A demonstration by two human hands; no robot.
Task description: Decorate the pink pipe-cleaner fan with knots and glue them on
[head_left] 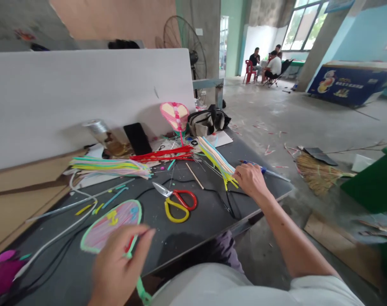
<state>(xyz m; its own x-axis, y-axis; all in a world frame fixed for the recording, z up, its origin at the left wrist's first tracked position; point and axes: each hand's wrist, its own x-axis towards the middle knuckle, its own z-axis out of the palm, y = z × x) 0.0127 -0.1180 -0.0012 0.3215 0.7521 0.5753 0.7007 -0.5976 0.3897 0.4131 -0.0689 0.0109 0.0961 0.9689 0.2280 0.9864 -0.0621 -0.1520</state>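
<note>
I recorded my left hand (117,265) at the lower left of the frame, in front of the scissors (177,204) and well apart from them. The wrist was low, the fingers were curled and raised, and the thumb was turned in. The hand was slightly blurred. It closed on the green stem of a pipe-cleaner fan (110,225), a pink-filled oval with a green rim, and the stem ran down past the hand. The fan was tilted over the table top (183,250), left of the scissors and nearer to me.

My right arm extended from the lower right toward the far table edge, with the forearm angled inward. My right hand (250,180) lay to the right of the scissors, its fingers bent downward at the near end of a yellow-and-blue pipe-cleaner bundle (217,161). I could not tell whether those fingers were closed on the bundle. A blue-handled tool (260,170) lay just beyond the hand, partly hidden by it.

Beyond the scissors lay red pipe cleaners (161,155), and a multicoloured pipe-cleaner bundle (110,168) lay beyond them to the left. A finished pink fan (174,117) stood upright further back, against a white board (85,97).
</note>
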